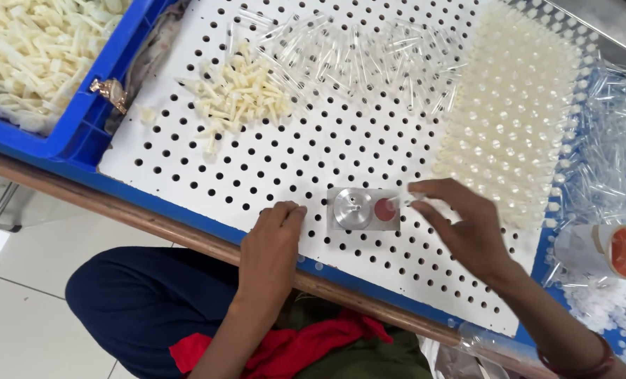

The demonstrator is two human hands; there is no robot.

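Observation:
My left hand [271, 242] rests on the white perforated board [257, 168], fingers curled, just left of a small metal block [363, 208] with a round silver boss and a red disc. My right hand [460, 224] is at the block's right side and pinches a small clear plastic tube [405, 201] by the red disc. A loose pile of cream plastic plugs [239, 95] lies at the board's upper left. Several clear tubes [355, 56] are scattered at the top. Rows of assembled cream pieces [509, 112] stand upright in the board's holes at right.
A blue bin [74, 126] full of cream plugs sits at the upper left. At right is a heap of clear tubes [615, 161], with a roll with a red core [625, 250] beside it. The table's wooden edge [151, 221] runs along the front, above my lap.

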